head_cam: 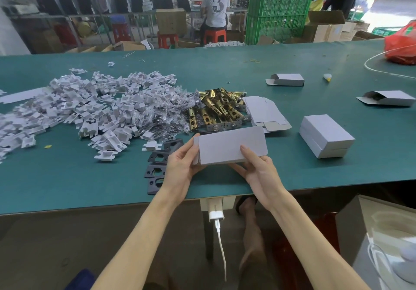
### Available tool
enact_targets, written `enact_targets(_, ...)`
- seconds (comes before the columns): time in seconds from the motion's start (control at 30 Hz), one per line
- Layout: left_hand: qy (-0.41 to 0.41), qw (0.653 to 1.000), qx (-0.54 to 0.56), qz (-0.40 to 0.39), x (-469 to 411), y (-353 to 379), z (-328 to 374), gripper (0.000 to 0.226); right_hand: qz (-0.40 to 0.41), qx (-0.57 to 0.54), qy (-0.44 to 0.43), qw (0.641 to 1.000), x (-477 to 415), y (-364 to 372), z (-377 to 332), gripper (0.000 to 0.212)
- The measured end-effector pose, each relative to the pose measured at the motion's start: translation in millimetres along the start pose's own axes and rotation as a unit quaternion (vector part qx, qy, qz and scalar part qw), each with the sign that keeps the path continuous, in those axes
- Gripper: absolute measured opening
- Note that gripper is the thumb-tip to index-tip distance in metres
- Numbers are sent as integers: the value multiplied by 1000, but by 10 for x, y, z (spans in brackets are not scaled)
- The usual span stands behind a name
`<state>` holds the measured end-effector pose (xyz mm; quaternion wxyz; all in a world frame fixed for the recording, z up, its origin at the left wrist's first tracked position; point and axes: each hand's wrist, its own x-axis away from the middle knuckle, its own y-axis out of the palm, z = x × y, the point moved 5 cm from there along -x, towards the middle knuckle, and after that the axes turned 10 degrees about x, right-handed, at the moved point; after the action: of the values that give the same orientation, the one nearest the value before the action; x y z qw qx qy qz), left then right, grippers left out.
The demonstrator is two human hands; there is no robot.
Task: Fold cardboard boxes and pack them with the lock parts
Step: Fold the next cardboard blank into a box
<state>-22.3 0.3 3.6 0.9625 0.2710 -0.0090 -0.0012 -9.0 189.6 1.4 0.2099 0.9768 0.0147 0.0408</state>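
Both my hands hold a white cardboard box just above the near edge of the green table. My left hand grips its left end, thumb against the side flap. My right hand grips the lower right, with the forefinger lying on the front face. Behind the box lies a heap of brass latch bolts, beside a stack of flat box blanks. Several black strike plates lie under my left wrist. A wide pile of white folded inserts and small bagged parts covers the left.
Two closed boxes are stacked at the right. Two open-ended boxes lie farther back, with a red bag at the far right corner. A white charger and cable hang under the table edge. People work in the background.
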Motion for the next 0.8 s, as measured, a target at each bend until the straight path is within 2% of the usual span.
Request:
enact_targets(0.37, -2, 999, -7, 36, -19, -42, -5, 38, 2, 149, -21, 989, 18, -9, 43, 53)
enact_targets(0.5, -1, 999, -39, 21, -16, -33, -22, 34, 9, 239, -19, 971, 46, 41, 102, 50)
enact_targets(0.6, -3, 998, -54, 11, -19, -48, -53, 28, 2, 248, -10, 969, 39, 38, 120, 45)
enact_targets(0.8, 6, 995, -97, 13, -23, -57, -80, 31, -15, 258, -11, 966, 46, 42, 146, 41)
